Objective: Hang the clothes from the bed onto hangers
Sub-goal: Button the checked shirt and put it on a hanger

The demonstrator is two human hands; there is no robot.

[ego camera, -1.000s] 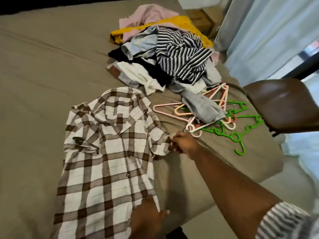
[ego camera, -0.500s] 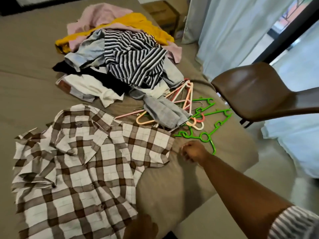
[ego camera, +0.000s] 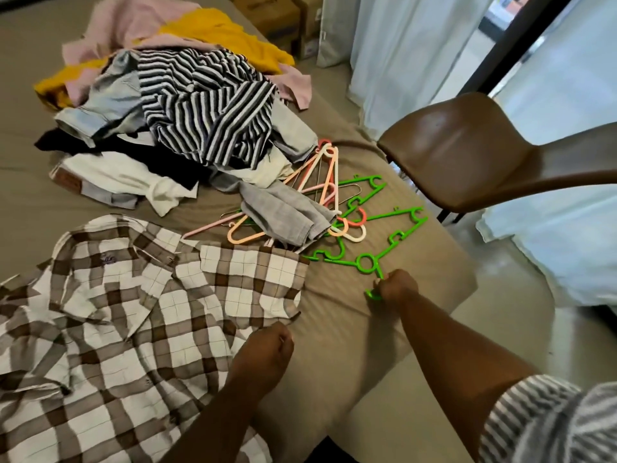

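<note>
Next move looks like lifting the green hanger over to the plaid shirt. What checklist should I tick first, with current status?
1. Right hand grips green hanger by its hook: ok.
2. Green hanger clear of the other hangers: cannot tell, one arm runs in among them.
3. Grey garment off the green hanger: ok.
4. Plaid shirt spread on the bed: ok.
5. Left hand holds the shirt's edge: cannot tell, fingers curled there.

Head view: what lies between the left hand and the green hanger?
Only bare tan bedsheet lies between the left hand and the green hanger, whose hook the right hand grips. Head view shows it.
</note>
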